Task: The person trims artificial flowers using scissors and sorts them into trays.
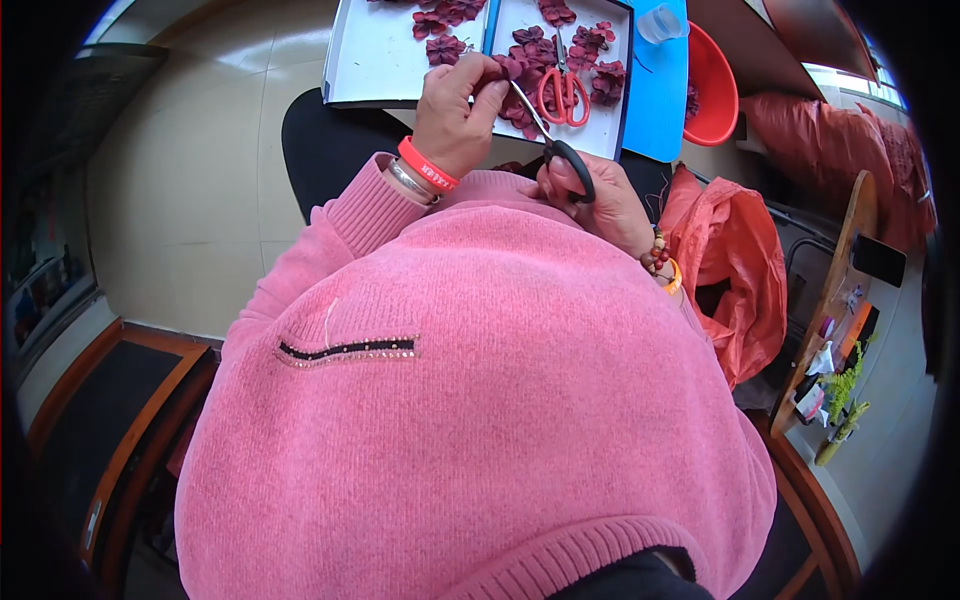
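My left hand (457, 115) pinches a dark red fabric flower (508, 68) over the divider between two white tray sections. My right hand (600, 200) is closed around the handles of black-handled scissors (568, 165), and their blades point up and left to the flower. Red-handled scissors (563, 97) lie in the right-hand tray (612, 140) among several dark red flowers. More flowers (445, 48) lie in the left-hand tray (370, 60).
A blue board (655, 120) with a clear plastic cup (660, 24) sits right of the trays, beside a red basin (712, 85). A red plastic bag (735, 260) is at the right. A wooden shelf (815, 330) holds a phone (879, 260) and small items.
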Available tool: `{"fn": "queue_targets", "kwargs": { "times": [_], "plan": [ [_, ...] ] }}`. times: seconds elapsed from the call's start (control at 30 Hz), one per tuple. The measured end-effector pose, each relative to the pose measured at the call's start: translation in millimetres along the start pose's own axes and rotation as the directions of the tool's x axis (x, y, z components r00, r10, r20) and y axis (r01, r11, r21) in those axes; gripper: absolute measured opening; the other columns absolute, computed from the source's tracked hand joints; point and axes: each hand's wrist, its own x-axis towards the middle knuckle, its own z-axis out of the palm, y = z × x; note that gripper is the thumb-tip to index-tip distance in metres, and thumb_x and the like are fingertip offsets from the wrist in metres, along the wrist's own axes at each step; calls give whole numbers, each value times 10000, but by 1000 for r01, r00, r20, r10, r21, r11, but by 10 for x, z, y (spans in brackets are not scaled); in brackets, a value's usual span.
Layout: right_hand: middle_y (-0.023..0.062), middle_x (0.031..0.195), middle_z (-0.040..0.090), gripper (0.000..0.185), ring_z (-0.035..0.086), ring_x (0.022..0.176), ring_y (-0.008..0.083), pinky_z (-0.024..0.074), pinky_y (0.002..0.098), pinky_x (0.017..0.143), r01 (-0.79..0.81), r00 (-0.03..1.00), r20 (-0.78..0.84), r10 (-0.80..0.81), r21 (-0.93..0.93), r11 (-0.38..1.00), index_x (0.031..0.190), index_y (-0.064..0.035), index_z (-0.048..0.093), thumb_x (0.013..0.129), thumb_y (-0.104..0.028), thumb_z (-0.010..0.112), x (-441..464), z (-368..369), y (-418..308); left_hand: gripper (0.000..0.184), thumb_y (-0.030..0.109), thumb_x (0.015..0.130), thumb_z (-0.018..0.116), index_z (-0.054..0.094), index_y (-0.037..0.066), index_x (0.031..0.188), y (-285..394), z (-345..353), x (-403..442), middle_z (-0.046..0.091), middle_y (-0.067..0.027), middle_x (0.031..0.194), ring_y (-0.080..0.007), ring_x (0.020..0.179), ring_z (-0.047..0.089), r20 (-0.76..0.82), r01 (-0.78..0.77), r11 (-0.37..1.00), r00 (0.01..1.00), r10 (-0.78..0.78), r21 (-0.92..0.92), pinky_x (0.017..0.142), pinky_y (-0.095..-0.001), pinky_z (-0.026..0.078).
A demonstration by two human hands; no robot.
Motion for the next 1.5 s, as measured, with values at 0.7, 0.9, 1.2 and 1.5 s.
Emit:
{"fn": "queue_targets", "kwargs": {
  "times": [0.7, 0.9, 1.2, 1.5],
  "plan": [
    [11, 810, 573, 171, 524, 717, 66, 424, 195, 673, 28, 998, 61, -17, -186, 982, 867, -13, 592, 841, -181, 608, 32, -133, 81, 91, 98, 865, 544, 567, 10, 874, -49, -22, 63, 562, -16, 658, -76, 545, 494, 53, 499, 793, 856, -515, -349, 543, -201, 417],
    [4, 801, 588, 151, 520, 707, 56, 415, 200, 680, 149, 987, -48, -154, -88, 985, 870, -24, 608, 808, -156, 645, 27, -76, 44, 73, 91, 867, 520, 543, 27, 894, -129, -91, 42, 541, -30, 639, -122, 535, 510, 306, 628, 419, 728, -613, -655, 661, -301, 504],
    [-9, 759, 598, 135, 525, 677, 58, 410, 202, 605, 428, 856, -267, -442, -111, 897, 833, -35, 640, 751, -121, 705, 454, -55, -51, 113, 136, 859, 567, 572, 24, 876, 69, -53, -25, 602, -39, 677, -96, 588, 563, 410, 630, 540, 775, -480, -558, 538, -211, 449],
    [-17, 726, 587, 129, 513, 648, 38, 394, 176, 557, 442, 852, -214, -478, -196, 876, 817, -46, 633, 747, -120, 712, 529, 14, -13, 105, 142, 864, 572, 564, 38, 876, 92, -91, -44, 590, -30, 672, -91, 590, 548, 427, 620, 620, 783, -452, -481, 561, -215, 440]
  ]
}}
